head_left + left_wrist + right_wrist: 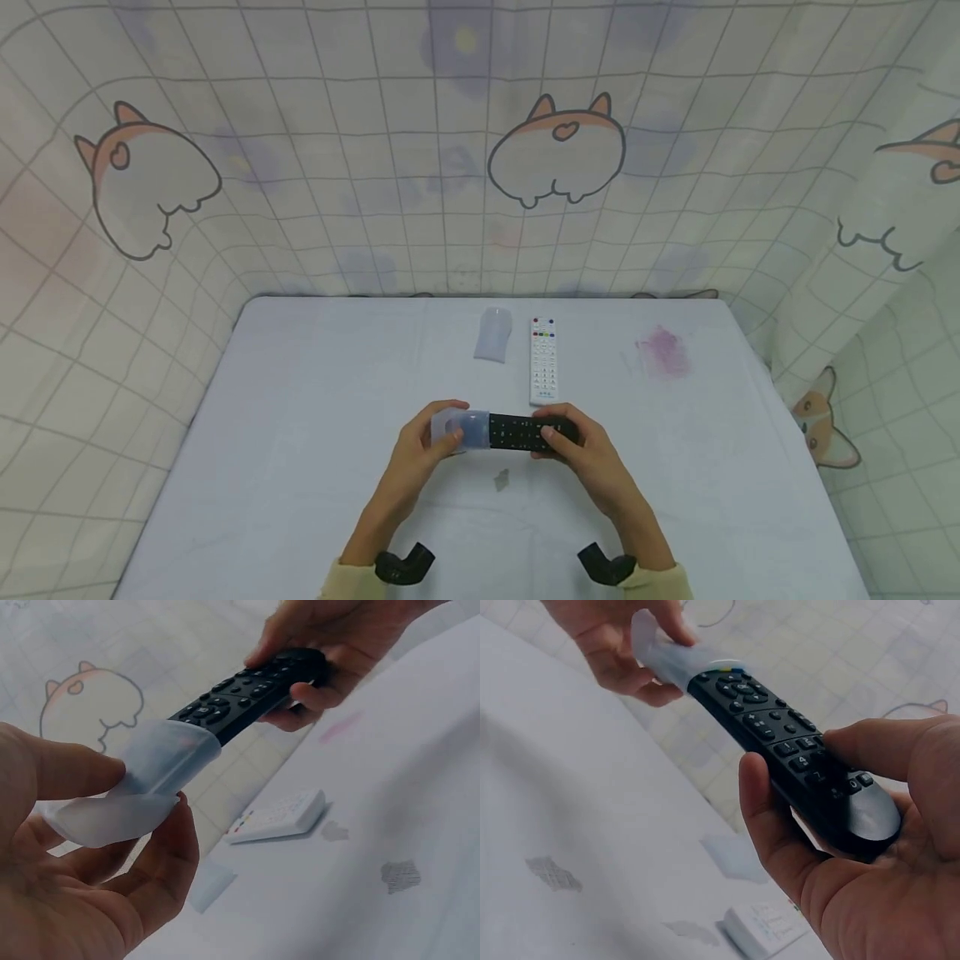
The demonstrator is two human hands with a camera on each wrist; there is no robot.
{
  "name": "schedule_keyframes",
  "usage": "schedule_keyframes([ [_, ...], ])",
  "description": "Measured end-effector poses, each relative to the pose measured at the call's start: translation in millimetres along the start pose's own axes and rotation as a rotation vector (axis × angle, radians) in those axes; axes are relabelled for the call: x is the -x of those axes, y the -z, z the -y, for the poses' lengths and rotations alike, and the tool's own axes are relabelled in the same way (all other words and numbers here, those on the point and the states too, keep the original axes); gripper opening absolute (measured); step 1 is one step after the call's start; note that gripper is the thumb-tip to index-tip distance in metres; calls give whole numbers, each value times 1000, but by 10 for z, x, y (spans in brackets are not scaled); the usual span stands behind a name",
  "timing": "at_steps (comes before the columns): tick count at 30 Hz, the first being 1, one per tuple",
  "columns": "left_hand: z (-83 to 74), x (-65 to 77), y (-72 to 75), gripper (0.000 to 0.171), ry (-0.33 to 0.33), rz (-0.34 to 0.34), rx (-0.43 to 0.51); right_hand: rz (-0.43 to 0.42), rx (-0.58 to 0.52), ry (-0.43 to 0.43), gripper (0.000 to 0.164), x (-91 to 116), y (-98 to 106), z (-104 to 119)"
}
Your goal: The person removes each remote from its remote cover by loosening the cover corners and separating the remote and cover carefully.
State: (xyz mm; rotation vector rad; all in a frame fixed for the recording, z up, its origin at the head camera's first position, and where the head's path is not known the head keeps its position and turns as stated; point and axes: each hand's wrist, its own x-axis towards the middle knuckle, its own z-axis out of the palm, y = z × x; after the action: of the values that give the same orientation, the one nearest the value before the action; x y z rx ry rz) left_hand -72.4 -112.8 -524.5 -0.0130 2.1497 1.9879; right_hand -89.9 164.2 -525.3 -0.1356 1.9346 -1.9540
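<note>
My right hand [581, 442] grips the bare end of a black remote control [780, 742], thumb on the buttons. A translucent silicone remote cover [165, 761] sits over the remote's other end, and my left hand [427, 442] pinches this cover between thumb and fingers. Part of the cover extends past the remote at the left, with a loose flap showing in the left wrist view. Both hands hold the pair level above the table. Behind them on the table lies a white remote control [543, 362], and to its left a second translucent cover [492, 335] lies flat.
The table [300, 500] wears a white cloth with a pink stain [663, 352] at the back right and a small grey patch [502, 480] near the hands. A grid-patterned curtain [375, 167] with cartoon corgis surrounds the back and sides.
</note>
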Motion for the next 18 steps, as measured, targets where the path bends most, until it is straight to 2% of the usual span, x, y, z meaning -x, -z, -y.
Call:
schedule_keyframes([
  [6,48,-1,-65,36,-13,2,81,-41,-13,-4,41,-29,-18,-5],
  [12,56,-9,-86,33,26,-14,80,-93,-34,-22,41,-36,-28,-15],
  [18,25,-20,-61,34,46,-20,71,-106,-35,-31,40,-25,-23,5],
])
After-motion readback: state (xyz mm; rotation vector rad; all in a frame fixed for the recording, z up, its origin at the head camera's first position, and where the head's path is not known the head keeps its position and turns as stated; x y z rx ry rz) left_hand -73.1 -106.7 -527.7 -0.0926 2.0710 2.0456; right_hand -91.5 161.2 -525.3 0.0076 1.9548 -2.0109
